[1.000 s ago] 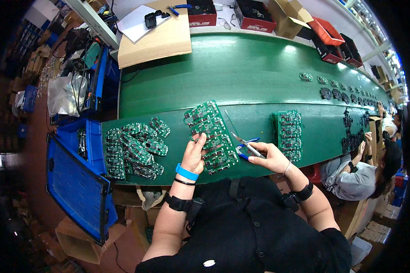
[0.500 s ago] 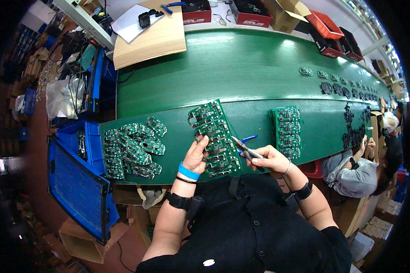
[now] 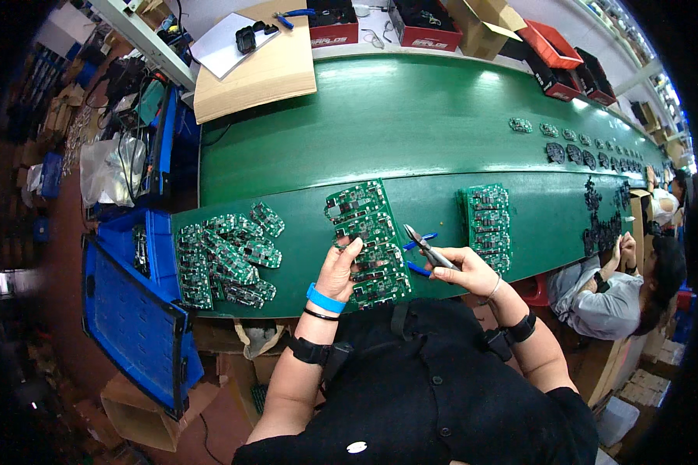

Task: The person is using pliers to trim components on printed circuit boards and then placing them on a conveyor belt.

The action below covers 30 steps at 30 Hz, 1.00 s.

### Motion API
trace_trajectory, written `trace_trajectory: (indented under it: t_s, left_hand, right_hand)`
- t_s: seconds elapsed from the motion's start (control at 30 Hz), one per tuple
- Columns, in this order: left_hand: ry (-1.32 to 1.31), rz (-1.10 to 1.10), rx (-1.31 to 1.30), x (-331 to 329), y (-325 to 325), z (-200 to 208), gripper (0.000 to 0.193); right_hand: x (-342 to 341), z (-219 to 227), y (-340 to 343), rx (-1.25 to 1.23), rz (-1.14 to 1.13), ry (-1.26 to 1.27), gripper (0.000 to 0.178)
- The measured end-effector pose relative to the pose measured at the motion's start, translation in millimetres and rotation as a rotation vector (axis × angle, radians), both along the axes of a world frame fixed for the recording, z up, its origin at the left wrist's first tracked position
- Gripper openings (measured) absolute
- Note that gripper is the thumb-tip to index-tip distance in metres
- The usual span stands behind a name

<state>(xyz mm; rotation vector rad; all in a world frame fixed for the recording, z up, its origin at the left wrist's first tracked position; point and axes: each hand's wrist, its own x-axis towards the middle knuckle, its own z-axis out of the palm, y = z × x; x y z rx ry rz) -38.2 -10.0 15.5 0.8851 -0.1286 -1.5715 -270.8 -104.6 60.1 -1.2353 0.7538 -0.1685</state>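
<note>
A green circuit board panel, crowded with black parts and divided into several rows, is tilted up over the bench. My left hand grips its left edge, thumb on the face. My right hand is closed around a pair of pliers with bare metal jaws, pointing up and left. The jaw tips are just right of the panel's right edge, apart from it. Blue handles show beside the pliers; I cannot tell whether they belong to a second tool on the bench.
Separated boards lie heaped at left beside a blue crate. A stack of board panels stands right of my hands. Black parts lie farther right, near a co-worker. Cardboard and red boxes line the back.
The panel has come slightly lower and turned more upright. The pliers' jaws have drawn a little right, away from the panel's edge. Both hands keep their hold.
</note>
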Motion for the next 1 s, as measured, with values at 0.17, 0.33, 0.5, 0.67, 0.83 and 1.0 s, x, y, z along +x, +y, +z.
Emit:
trace_trajectory:
  t_s: [0.17, 0.33, 0.5, 0.67, 0.83, 1.0]
  left_hand:
    - [-0.067, -0.029, 0.002, -0.8, 2.2, 2.7, 0.028]
    - [-0.093, -0.031, -0.023, -1.4, 1.2, 7.8, 0.027]
    - [-0.088, -0.045, -0.035, -2.1, 1.3, 6.7, 0.030]
    - [0.282, -0.149, -0.105, -3.0, 6.8, -17.5, 0.038]
    - [0.207, -0.027, -0.023, 7.5, 4.5, -20.4, 0.035]
    - [0.292, 0.016, -0.055, 38.7, -6.5, 4.4, 0.046]
  right_hand:
    - [5.8, 5.7, 1.3, -0.111, -0.006, 0.054, 0.042]
    - [8.0, 6.0, 3.9, -0.138, -0.031, 0.048, 0.041]
    - [7.9, 11.8, -0.3, -0.028, 0.016, 0.064, 0.038]
    - [1.1, 6.5, -3.1, 0.132, 0.128, -0.068, 0.035]
    - [-9.1, 7.2, -14.9, -0.009, 0.242, -0.083, 0.033]
    - [-9.2, 16.7, -22.9, -0.184, 0.358, 0.066, 0.039]
